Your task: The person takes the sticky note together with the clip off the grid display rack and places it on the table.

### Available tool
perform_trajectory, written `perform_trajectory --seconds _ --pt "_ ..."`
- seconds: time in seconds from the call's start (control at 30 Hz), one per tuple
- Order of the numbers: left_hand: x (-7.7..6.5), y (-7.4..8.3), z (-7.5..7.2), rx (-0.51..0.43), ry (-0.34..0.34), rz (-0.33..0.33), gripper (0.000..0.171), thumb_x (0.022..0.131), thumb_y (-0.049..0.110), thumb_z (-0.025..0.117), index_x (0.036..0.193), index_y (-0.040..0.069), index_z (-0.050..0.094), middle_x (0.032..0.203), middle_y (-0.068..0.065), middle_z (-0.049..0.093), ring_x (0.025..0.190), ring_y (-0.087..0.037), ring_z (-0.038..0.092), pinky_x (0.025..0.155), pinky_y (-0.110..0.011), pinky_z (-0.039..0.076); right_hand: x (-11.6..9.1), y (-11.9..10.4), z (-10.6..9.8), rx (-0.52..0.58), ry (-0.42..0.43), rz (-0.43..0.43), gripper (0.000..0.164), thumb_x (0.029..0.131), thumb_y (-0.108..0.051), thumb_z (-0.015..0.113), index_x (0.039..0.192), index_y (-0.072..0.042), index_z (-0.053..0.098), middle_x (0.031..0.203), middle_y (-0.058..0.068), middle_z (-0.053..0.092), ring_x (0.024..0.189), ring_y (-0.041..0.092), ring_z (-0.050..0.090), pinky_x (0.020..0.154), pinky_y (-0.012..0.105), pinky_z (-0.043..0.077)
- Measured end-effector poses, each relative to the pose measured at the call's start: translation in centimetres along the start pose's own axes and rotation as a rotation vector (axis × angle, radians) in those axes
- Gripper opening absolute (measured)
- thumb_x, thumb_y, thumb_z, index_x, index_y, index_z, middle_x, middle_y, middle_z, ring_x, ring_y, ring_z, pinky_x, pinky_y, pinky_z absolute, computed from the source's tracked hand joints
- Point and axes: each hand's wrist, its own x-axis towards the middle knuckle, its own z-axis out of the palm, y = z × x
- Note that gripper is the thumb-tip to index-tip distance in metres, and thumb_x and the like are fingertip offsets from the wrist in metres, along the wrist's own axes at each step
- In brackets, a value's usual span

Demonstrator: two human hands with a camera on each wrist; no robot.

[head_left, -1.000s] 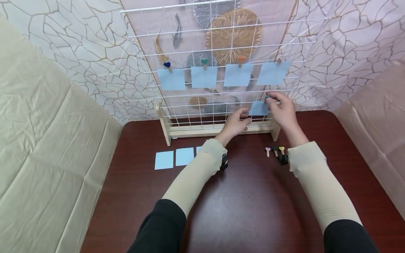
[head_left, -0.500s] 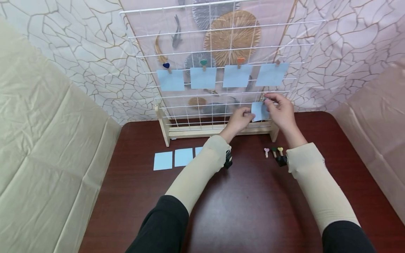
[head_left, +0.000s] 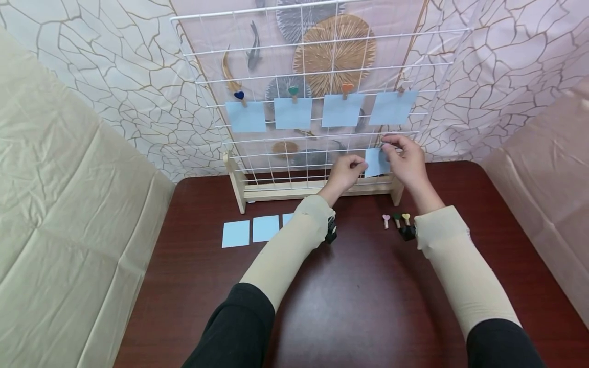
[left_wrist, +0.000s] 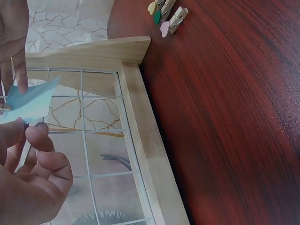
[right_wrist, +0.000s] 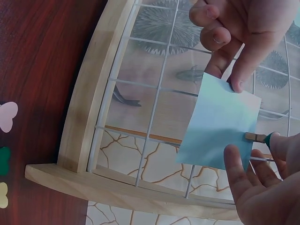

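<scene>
In the head view a blue square of paper (head_left: 376, 162) stands against the lower right of the white wire grid (head_left: 303, 153). My left hand (head_left: 345, 174) pinches its left edge between thumb and finger, plain also in the right wrist view. At the paper's top edge my right hand (head_left: 407, 161) pinches a small wooden clothespin (right_wrist: 254, 137) with a green end. The pin's jaws lie over the paper's edge; whether they also grip a wire cannot be told. One right finger rests near the face of the paper (right_wrist: 220, 126).
Higher on the grid hang several blue papers (head_left: 293, 113) from heart-topped clothespins. More blue papers (head_left: 235, 234) lie on the dark red table (head_left: 359, 306) at left, one partly behind the left arm. Three clothespins (head_left: 397, 221) lie at right. A wooden base (head_left: 285, 193) carries the grid.
My left hand has moved right and closed on the paper's left edge, which it was only beside a second ago. The paper has tilted slightly. My right hand keeps nearly the same place.
</scene>
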Motion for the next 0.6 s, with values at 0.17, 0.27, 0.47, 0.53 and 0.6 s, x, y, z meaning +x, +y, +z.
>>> perform_trajectory --seconds 0.17,0.27,0.47,0.53,0.6 --pt "-0.12 0.12 -0.07 0.039 0.006 0.002 0.022 0.107 0.017 0.064 0.118 0.002 0.076 0.107 -0.01 0.074 0.088 -0.012 0.061 0.079 -0.018 0.045 -0.09 -0.2 0.15 -0.002 0.008 -0.006 0.027 0.108 -0.009 0.06 0.127 0.008 0.068 0.124 0.026 0.069 0.088 0.004 0.063 0.077 0.012 0.054" --pt "-0.25 0.14 -0.02 0.046 0.015 0.003 0.021 0.107 0.017 0.064 0.118 0.002 0.076 0.105 -0.009 0.074 0.088 -0.013 0.061 0.078 -0.018 0.045 -0.16 -0.37 0.16 -0.009 0.009 -0.002 0.027 0.108 -0.009 0.059 0.127 0.008 0.068 0.127 0.025 0.068 0.092 0.006 0.063 0.08 0.014 0.055" --pt "-0.48 -0.14 -0.1 0.067 0.024 0.025 0.02 0.107 0.016 0.063 0.115 0.002 0.076 0.094 -0.007 0.072 0.082 -0.012 0.06 0.077 -0.019 0.046 -0.04 -0.44 0.16 0.018 0.015 0.016 0.027 0.109 -0.01 0.058 0.128 0.008 0.067 0.128 0.023 0.067 0.095 0.007 0.063 0.078 0.016 0.057" --pt "-0.59 -0.35 -0.15 0.063 0.022 0.027 0.02 0.108 0.015 0.063 0.115 0.002 0.076 0.093 -0.008 0.072 0.08 -0.012 0.061 0.077 -0.02 0.046 -0.1 -0.53 0.1 0.041 0.02 0.022 0.027 0.109 -0.008 0.058 0.128 0.009 0.066 0.128 0.024 0.066 0.093 0.008 0.063 0.077 0.016 0.057" --pt "-0.73 -0.55 -0.2 0.058 0.021 0.029 0.02 0.107 0.015 0.063 0.116 0.002 0.076 0.095 -0.008 0.072 0.08 -0.012 0.061 0.078 -0.019 0.046 -0.22 -0.63 0.03 0.067 0.023 0.037 0.027 0.109 -0.007 0.057 0.129 0.01 0.065 0.128 0.024 0.065 0.093 0.007 0.064 0.078 0.017 0.058"
